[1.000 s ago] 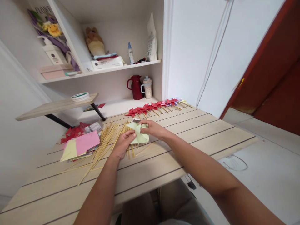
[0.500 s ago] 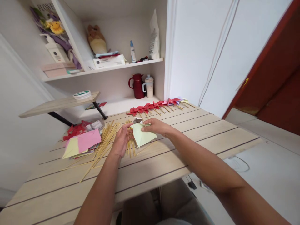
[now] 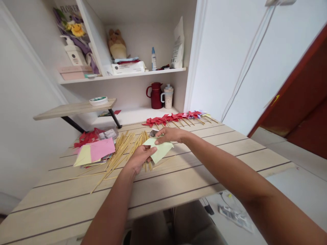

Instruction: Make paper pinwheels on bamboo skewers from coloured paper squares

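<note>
A pale green sheet of paper [image 3: 161,151], partly folded, is held up between my hands over the table. My left hand [image 3: 141,157] pinches its left side, thumb on top. From above, my right hand [image 3: 167,135] grips its upper edge with thumb and fingers. Thin wooden sticks [image 3: 122,149] lie in a loose pile left of my hands, and more sticks lie beneath the paper. Just behind the paper sits a small container [image 3: 153,133], mostly hidden by it. Red paper pinwheels [image 3: 163,119] on sticks lie in a row along the table's back edge.
Pink paper [image 3: 103,149] and yellow paper [image 3: 83,156] lie stacked on the left, near red paper pieces [image 3: 88,137]. A small raised shelf [image 3: 74,109] stands behind them. A red jug [image 3: 156,96] and a cup [image 3: 168,97] stand at the back.
My left hand has closed its thumb over the paper's left side, where its fingers were looser before. The paper has turned slightly. The whole view has shifted a little.
</note>
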Demonstrator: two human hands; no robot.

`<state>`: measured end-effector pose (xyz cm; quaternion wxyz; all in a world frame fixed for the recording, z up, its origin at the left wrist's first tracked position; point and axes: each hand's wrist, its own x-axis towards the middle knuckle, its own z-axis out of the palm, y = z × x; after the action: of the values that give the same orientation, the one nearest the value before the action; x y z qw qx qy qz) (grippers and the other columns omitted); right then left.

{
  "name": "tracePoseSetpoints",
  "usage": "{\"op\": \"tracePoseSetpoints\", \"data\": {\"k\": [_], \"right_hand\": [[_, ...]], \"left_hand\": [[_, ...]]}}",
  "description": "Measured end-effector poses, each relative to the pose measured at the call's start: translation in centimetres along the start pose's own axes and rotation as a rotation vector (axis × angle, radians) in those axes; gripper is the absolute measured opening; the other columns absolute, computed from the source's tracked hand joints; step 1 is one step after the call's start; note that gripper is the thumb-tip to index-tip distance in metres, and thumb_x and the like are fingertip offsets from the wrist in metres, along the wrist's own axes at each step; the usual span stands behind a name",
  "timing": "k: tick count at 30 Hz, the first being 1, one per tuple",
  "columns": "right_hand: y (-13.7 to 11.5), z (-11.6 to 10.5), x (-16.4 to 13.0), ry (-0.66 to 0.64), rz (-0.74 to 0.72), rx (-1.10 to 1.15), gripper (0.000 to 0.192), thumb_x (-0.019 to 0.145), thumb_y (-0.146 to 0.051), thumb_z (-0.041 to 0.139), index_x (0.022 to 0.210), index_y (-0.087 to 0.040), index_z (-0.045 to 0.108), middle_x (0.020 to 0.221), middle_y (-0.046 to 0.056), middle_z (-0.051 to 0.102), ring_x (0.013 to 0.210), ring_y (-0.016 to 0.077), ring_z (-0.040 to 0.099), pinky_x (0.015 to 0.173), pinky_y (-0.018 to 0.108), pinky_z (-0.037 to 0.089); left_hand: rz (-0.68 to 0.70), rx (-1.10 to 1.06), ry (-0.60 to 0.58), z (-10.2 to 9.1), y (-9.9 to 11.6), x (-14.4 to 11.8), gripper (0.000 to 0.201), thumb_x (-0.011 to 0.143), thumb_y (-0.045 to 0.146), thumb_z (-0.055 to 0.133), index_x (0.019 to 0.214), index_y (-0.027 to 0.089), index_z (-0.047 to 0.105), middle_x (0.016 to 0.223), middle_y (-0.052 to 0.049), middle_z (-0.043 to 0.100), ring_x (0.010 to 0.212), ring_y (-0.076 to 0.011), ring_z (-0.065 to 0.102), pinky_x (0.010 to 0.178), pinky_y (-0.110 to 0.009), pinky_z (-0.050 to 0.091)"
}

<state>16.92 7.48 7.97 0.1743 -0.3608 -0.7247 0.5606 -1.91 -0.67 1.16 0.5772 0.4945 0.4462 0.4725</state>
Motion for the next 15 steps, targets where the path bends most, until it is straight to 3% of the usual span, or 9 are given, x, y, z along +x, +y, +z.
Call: {"op": "tracePoseSetpoints", "data": {"k": [3, 6, 8, 10, 15], "right_hand": [[-0.2, 0.9, 0.4, 0.065, -0.052, 0.064, 0.029, 0.058, -0.035, 0.090, 0.077, -0.021, 0.073, 0.071, 0.001, 0.072, 0.067, 0.0172, 0.061, 0.061, 0.028, 0.044], [0.4, 2.1, 0.5, 0.351, -0.179, 0.294, 0.033, 0.072, -0.043, 0.083, 0.097, -0.026, 0.070, 0.086, 0.000, 0.074, 0.078, 0.0173, 0.064, 0.067, 0.028, 0.045], [1.4, 3.0, 0.1, 0.552, -0.146, 0.495, 0.036, 0.080, -0.050, 0.075, 0.107, -0.028, 0.063, 0.089, 0.000, 0.074, 0.077, 0.0169, 0.066, 0.068, 0.029, 0.047], [2.4, 4.0, -0.5, 0.646, -0.136, 0.696, 0.038, 0.081, -0.053, 0.073, 0.107, -0.029, 0.059, 0.094, 0.000, 0.073, 0.081, 0.0173, 0.067, 0.070, 0.029, 0.047], [3.9, 7.0, -2.0, 0.521, -0.086, 0.698, 0.057, 0.068, -0.043, 0.088, 0.117, -0.031, 0.062, 0.113, 0.003, 0.073, 0.103, 0.0221, 0.067, 0.083, 0.034, 0.047]], "left_hand": [[0.030, -0.042, 0.117, 0.0, 0.1, 0.2, 0.047, 0.057, 0.046, 0.094, 0.079, 0.012, 0.072, 0.060, 0.001, 0.059, 0.046, -0.0046, 0.040, 0.041, -0.019, 0.023], [0.110, -0.161, 0.273, -0.2, 0.3, 0.4, 0.048, 0.056, 0.049, 0.094, 0.077, 0.014, 0.069, 0.062, 0.002, 0.060, 0.046, -0.0039, 0.042, 0.040, -0.018, 0.023], [0.157, -0.256, 0.378, -0.5, 0.5, 0.5, 0.050, 0.053, 0.049, 0.095, 0.077, 0.015, 0.068, 0.066, 0.002, 0.062, 0.048, -0.0037, 0.045, 0.041, -0.017, 0.025], [0.199, -0.316, 0.457, -0.8, 0.7, 0.6, 0.052, 0.050, 0.049, 0.096, 0.077, 0.015, 0.067, 0.069, 0.002, 0.064, 0.050, -0.0039, 0.047, 0.042, -0.016, 0.027], [0.293, -0.327, 0.466, -0.7, 0.8, 0.5, 0.049, 0.057, 0.053, 0.093, 0.078, 0.016, 0.068, 0.069, 0.002, 0.064, 0.051, -0.0055, 0.049, 0.044, -0.018, 0.031]]}}
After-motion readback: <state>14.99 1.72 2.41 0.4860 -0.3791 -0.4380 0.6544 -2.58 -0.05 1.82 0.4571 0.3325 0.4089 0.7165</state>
